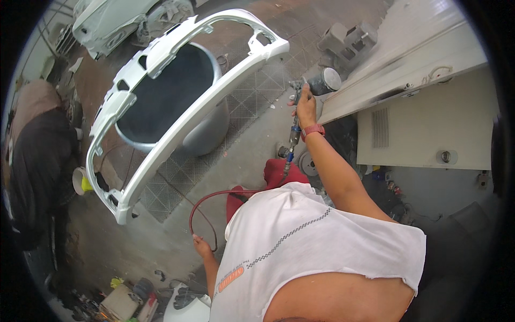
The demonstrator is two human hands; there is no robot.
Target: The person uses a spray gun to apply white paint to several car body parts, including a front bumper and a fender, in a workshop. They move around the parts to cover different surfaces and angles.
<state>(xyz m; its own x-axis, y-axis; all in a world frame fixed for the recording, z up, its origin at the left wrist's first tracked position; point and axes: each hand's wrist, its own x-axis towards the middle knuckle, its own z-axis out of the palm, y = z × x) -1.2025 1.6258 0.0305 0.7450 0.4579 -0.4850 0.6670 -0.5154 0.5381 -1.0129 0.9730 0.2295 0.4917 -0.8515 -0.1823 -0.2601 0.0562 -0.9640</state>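
Observation:
My right hand [306,107] is closed around the handle of a spray gun [295,97], its dark paint cup [325,81] tipped out to the right. From the gun's lower fittings a red air hose [212,195] curves left, and my left hand [202,246] grips it low beside my body. Ahead and to the left, a white car bumper cover [185,132] rests across a large grey drum [213,130]. The gun is apart from the bumper, just right of its far right end. Some fingers of both hands are hidden.
Dark grid mats [250,95] lie under the drum. A cream cabinet or door panel [424,121] stands at the right. A partly covered white car [115,24] is at the far left, with a dark draped shape [43,161] nearer. Boxes and clutter [120,301] sit at lower left.

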